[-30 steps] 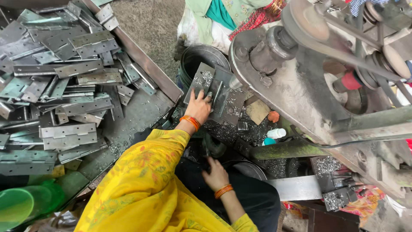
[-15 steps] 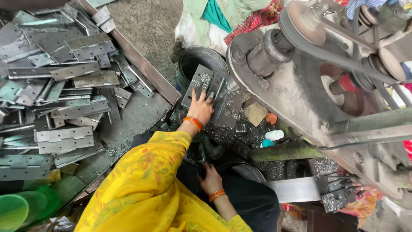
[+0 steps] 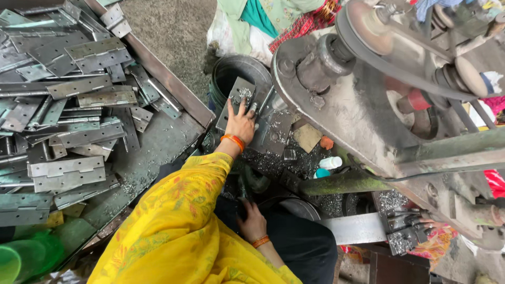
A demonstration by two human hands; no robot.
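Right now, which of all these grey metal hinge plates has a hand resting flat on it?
The grey metal hinge plate leaning on the round dark bucket's rim, under the left hand. The others lie heaped, untouched, in the tray at left.

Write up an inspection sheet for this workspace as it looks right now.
Surface: machine bed strewn with metal shavings.
Job's things: grey hinge plate lying under the left hand.
Clutter: heap of hinges in a tray at left; green tubs; small white bottle.
Hands: left hand flat on the plate; right hand low by a dark lever, grip unclear.
Cables: drive belt over pulleys.
Surroundings: bare ground, bundled cloth.
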